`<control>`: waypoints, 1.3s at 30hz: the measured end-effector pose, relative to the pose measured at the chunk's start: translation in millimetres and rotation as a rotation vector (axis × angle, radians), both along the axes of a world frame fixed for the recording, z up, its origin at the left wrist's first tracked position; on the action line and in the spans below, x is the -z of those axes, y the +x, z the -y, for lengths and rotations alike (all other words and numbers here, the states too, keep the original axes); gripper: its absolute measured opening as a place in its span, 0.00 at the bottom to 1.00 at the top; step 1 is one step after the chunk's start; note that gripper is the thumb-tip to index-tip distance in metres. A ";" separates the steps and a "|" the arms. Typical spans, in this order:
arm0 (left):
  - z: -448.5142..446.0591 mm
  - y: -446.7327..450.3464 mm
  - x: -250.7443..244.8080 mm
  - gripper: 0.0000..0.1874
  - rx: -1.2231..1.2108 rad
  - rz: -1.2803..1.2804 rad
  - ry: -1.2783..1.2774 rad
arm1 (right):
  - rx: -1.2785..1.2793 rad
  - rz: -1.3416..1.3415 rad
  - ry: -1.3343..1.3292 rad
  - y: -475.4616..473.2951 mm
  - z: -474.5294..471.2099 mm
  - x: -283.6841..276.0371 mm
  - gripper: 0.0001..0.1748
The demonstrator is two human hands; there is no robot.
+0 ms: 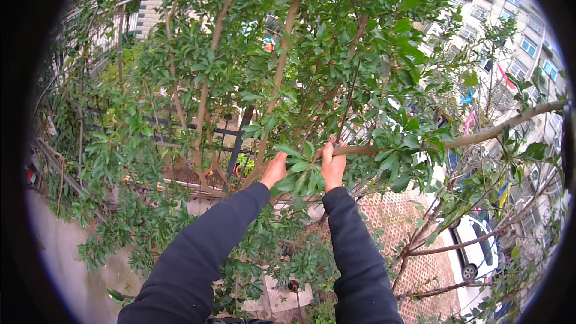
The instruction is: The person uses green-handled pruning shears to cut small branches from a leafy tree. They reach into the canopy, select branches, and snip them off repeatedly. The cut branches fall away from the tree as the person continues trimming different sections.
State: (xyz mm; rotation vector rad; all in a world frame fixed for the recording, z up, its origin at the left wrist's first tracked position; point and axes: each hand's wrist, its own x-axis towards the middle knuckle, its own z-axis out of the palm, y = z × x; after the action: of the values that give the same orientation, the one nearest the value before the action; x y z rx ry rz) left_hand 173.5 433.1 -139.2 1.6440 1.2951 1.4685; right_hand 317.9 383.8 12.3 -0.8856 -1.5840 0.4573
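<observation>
Both of my arms, in dark sleeves, reach up into a leafy tree. My right hand (333, 164) is closed around a bare tree branch (483, 134) that runs off to the right. A small dark piece shows at the top of that fist; what it is, I cannot tell. To the left, my left hand (275, 168) is raised beside a cluster of green leaves (306, 168). Those leaves hide its fingers, so its hold cannot be seen.
Several upright trunks (279, 69) rise before me, with a dark metal fence (236, 144) behind them. Thinner branches (454, 246) spread at the lower right. Beyond are a white car (479, 243), patterned paving (405, 216) and an apartment building (508, 22).
</observation>
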 end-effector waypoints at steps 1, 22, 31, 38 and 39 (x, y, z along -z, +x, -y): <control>-1.7 0.4 0.5 0.19 0.059 0.223 0.047 | 0.036 0.035 0.017 -0.4 0.4 0.4 0.14; 41.7 -5.7 -40.2 0.20 -0.202 -0.460 0.350 | 0.094 0.045 -0.039 -6.6 -15.0 1.1 0.17; 21.3 -5.1 -46.5 0.19 -0.220 -0.069 0.074 | 0.149 0.293 -0.101 11.7 19.4 -16.8 0.34; 16.9 -13.3 -36.5 0.16 -0.177 -0.054 0.255 | 0.012 0.034 -0.394 71.8 96.2 43.2 0.19; 13.4 -13.6 -35.7 0.16 -0.174 -0.030 0.286 | -0.067 -0.139 -0.519 78.2 110.5 58.2 0.19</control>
State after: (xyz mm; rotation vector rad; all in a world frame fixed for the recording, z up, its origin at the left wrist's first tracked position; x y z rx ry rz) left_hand 159.9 419.6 -103.5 1.7734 1.3210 1.8099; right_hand 396.1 273.2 -45.9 -1.1609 -1.3894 0.9858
